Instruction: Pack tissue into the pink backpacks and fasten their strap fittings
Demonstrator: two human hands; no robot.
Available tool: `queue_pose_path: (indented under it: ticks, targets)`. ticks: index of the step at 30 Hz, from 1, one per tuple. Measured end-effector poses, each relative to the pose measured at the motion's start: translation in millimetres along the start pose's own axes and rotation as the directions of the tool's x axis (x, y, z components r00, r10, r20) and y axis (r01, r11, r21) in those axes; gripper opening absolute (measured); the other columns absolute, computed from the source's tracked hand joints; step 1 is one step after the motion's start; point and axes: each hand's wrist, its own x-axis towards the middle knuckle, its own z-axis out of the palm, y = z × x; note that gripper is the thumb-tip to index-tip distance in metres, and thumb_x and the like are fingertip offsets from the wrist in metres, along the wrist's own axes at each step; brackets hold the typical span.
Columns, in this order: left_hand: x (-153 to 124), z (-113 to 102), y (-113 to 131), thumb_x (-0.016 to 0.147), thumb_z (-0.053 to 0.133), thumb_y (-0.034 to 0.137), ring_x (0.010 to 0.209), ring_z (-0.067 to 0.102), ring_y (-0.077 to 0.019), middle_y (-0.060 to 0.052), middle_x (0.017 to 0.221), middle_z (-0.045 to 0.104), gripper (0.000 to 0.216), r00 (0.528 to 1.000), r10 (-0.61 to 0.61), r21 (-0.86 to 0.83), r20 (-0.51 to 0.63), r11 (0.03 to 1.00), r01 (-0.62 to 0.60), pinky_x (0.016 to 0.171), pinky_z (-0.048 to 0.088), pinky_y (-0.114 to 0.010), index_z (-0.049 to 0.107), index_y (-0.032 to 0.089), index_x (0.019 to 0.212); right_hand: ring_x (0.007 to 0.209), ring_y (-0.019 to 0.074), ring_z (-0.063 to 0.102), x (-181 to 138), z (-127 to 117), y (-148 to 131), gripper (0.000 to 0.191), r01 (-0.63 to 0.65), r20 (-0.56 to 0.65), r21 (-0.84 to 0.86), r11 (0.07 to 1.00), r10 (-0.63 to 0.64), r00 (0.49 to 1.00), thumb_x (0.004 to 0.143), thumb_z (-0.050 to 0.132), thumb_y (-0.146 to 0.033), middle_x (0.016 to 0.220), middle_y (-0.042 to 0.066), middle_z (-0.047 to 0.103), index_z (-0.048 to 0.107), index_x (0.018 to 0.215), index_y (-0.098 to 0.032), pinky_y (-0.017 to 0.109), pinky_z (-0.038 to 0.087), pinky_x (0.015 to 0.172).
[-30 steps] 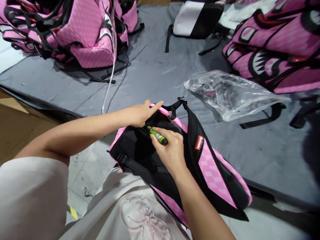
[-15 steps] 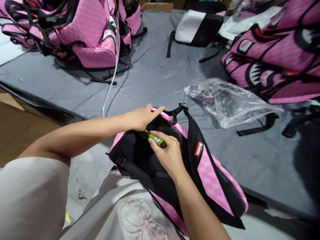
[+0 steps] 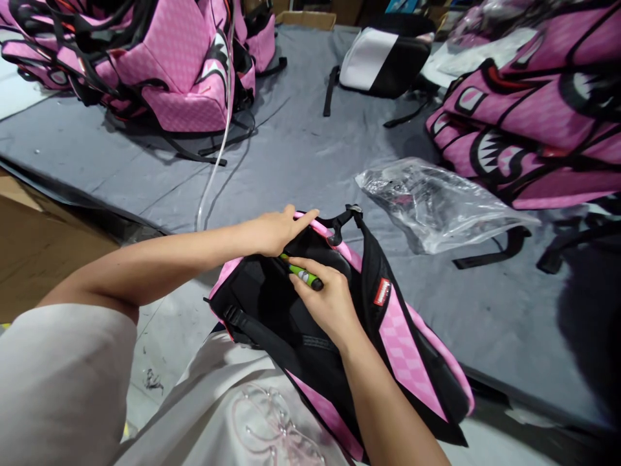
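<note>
A pink-and-black backpack leans across my lap and the table edge, its black back panel and shoulder straps facing up. At its far rim my left hand grips the pink-piped edge, one finger stretched along the piping and the others partly hidden. Pinched in my right hand is a green marker with a black end. Its front end points at the black panel just below my left hand, where the tip is hidden.
Pink backpacks are piled on the grey table at left and right. A clear plastic bag lies beyond my backpack. Farther back sits a black-and-white bag. A pale cord hangs down, and a cardboard box stands at left.
The view has shifted slightly. Both hands keep their places on the backpack, and the marker has barely moved.
</note>
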Motion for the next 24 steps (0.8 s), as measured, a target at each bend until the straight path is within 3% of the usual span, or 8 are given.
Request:
queue_pose_path:
  ticks: [3,11,15,20,24]
  targets:
    - [0.1,1.1,-0.2,0.082,0.058,0.014,0.098,0.063,-0.0251,-0.019,0.138,0.041,0.098,1.0,-0.009,0.008,-0.002,1.0,0.009,0.076,0.048,-0.03,-0.003,0.028,0.157,0.087,0.0234,0.07,-1.0,1.0,-1.2,0.025,-0.012,-0.054,-0.064,0.998,0.009,0.998,0.081,0.062,-0.021,0.099,0.004,0.076,0.075,0.102,-0.025,0.042,0.052,0.085]
    - [-2.6,0.2,1.1,0.082,0.058,0.014,0.099,0.063,-0.0261,-0.02,0.137,0.042,0.097,1.0,-0.011,0.012,-0.008,1.0,0.011,0.077,0.048,-0.031,-0.003,0.027,0.157,0.089,0.0235,0.07,-2.0,5.4,-3.2,0.022,-0.02,-0.115,-0.042,0.999,0.015,0.993,0.081,0.064,-0.024,0.098,0.004,0.076,0.075,0.1,-0.024,0.042,0.052,0.087]
    - [-3.0,0.1,1.0,0.083,0.058,0.014,0.099,0.063,-0.0262,-0.021,0.138,0.042,0.097,1.0,-0.017,0.014,-0.005,1.0,0.017,0.076,0.048,-0.031,-0.003,0.026,0.158,0.087,0.0228,0.07,0.1,5.4,-2.6,0.023,-0.03,-0.055,0.021,0.999,0.031,0.998,0.08,0.065,-0.023,0.097,0.004,0.076,0.075,0.1,-0.024,0.041,0.052,0.086]
    - [-3.2,-0.2,0.9,0.081,0.059,0.015,0.099,0.063,-0.0259,-0.02,0.138,0.042,0.099,1.0,-0.015,0.014,-0.01,1.0,0.015,0.075,0.048,-0.031,-0.003,0.027,0.157,0.09,0.0231,0.07,-0.2,5.0,-3.3,0.022,-0.04,-0.069,0.029,0.999,0.042,0.997,0.082,0.064,-0.026,0.099,0.003,0.076,0.074,0.101,-0.024,0.042,0.051,0.087]
    - [-2.8,-0.8,1.3,0.081,0.056,0.012,0.098,0.064,-0.0247,-0.02,0.138,0.043,0.096,1.0,-0.02,0.022,-0.011,1.0,0.02,0.074,0.048,-0.03,0.0,0.026,0.158,0.089,0.0245,0.07,-3.5,4.2,-4.9,0.021,-0.05,-0.122,-0.079,0.996,0.041,0.992,0.083,0.064,-0.029,0.098,0.004,0.076,0.074,0.1,-0.024,0.043,0.051,0.087]
